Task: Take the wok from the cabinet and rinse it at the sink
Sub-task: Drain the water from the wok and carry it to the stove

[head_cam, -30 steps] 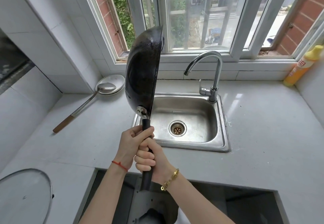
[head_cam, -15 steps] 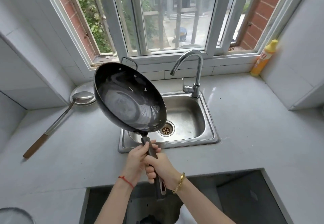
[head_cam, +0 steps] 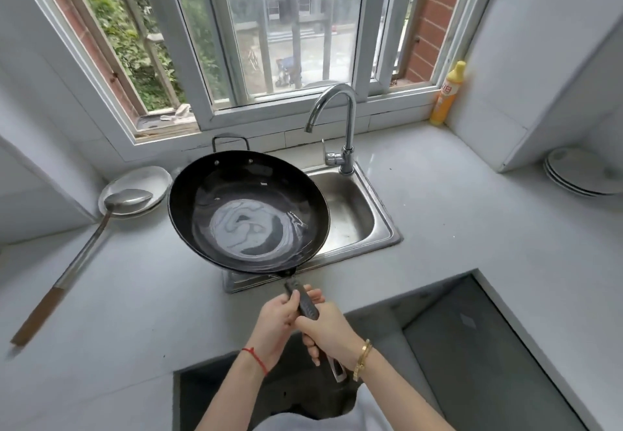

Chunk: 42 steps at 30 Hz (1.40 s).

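Here, the wok [head_cam: 248, 211] is held level over the sink [head_cam: 365, 228], at frame centre. Its handle runs toward lower right, gripped by both curled hands: the left hand [head_cam: 278, 321] nearer the bowl, the right hand [head_cam: 328, 331] behind. The tap [head_cam: 340, 120] spout lies up and right of the bowl.

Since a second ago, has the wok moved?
Yes. The wok has tipped from edge-on upright to open side up, over the left part of the sink.

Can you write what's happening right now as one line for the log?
both hands: left hand and right hand grip black wok handle | black round wok: held open side up over steel sink | chrome tap: no water visible
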### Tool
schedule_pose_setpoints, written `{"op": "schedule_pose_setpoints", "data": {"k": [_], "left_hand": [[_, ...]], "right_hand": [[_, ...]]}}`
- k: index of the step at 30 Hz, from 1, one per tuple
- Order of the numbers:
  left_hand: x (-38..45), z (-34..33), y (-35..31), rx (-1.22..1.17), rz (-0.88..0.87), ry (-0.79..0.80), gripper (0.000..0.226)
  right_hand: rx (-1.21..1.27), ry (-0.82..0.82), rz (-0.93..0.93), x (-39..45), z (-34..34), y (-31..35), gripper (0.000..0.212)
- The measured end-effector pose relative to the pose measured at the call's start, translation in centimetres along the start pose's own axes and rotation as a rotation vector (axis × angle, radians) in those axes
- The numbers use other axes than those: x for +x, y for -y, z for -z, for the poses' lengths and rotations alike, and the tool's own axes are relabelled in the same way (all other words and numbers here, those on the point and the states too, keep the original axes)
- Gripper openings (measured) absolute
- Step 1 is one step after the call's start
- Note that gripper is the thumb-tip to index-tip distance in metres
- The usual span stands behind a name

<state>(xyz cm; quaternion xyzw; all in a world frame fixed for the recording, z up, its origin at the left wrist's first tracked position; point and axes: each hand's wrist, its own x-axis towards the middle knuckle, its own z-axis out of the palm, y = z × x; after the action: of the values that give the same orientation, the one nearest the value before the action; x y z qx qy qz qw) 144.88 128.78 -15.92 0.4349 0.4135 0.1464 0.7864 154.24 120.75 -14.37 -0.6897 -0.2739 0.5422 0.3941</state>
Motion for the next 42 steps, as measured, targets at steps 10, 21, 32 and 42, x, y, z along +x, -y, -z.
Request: {"op": "schedule_pose_setpoints", "data": {"k": [10, 21, 32, 42], "left_hand": [[-2.0, -1.7, 2.2, 0.131, 0.045, 0.206, 0.034], [-3.8, -6.1, 5.2, 0.159, 0.107, 0.362, 0.032], [-8.8, -12.8, 9.4, 0.24, 0.112, 0.436, 0.029], [-12.7, -18.1, 12.9, 0.316, 0.126, 0.597, 0.034]], "right_hand": [[0.187, -0.193, -0.033, -4.7, -0.6, -3.4, 0.015], [0.268, -0.343, -0.076, -10.4, 0.9, -6.5, 0.017], [0.339, -0.474, -0.053, -18.0, 3.4, -11.1, 0.019], [0.418, -0.653, -0.02, -25.0, 4.6, -14.5, 0.022]]}}
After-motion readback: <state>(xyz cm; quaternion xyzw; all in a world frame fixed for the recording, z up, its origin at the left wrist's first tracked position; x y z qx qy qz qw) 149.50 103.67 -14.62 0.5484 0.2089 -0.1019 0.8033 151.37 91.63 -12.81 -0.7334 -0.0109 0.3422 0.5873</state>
